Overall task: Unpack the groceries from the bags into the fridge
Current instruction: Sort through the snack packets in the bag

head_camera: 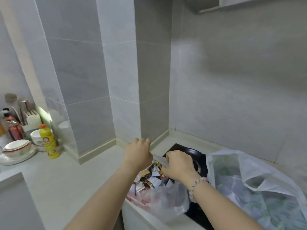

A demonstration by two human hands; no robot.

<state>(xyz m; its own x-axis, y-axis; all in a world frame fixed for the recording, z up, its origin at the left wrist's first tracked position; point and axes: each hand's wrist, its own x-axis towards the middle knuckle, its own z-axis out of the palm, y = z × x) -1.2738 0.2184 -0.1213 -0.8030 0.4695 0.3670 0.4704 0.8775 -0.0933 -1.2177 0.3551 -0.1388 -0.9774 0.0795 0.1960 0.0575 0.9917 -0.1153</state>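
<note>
progress: early, judged nothing unpacked | left hand [138, 153] and right hand [178, 165] both pinch rim of clear bag [159, 198], 6 o'clock on desk [66, 176] | packets [153, 177] inside | second bag [249, 180] at 4 o'clock, full | fridge out of view

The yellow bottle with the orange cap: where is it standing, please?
In the head view, the yellow bottle stands upright on the counter at far left, right of the stacked bowls, before a white cup.
</note>
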